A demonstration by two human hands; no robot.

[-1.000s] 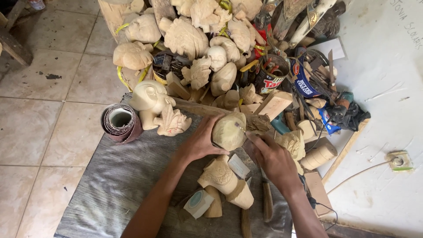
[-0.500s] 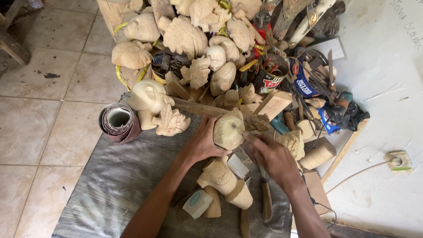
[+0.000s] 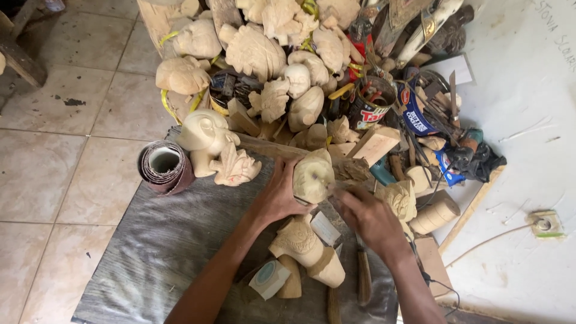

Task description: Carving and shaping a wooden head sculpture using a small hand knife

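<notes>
Little has shifted since a second ago: both hands stay on the pale wooden carving [image 3: 313, 175]. It stands on the grey mat [image 3: 150, 252], the left hand [image 3: 281, 195] wrapped around its side, the right hand [image 3: 366, 217] closed on something too small to make out. Another carved piece [image 3: 305, 249] lies just below; a sandpaper roll [image 3: 165, 166] sits well left.

Support is the tiled floor [image 3: 54, 180], beige tiles, with a grey mat [image 3: 150, 258] spread over it at lower centre. On the mat: a roll of sandpaper [image 3: 165, 166] at its top left corner, a pale carved wooden head [image 3: 207, 137] just beside it, a leaf-like carving [image 3: 237, 168] touching that, and wooden-handled tools [image 3: 363, 279] near the lower edge. Behind the mat, a heap of unfinished wood carvings [image 3: 258, 51] sits on the floor.
</notes>
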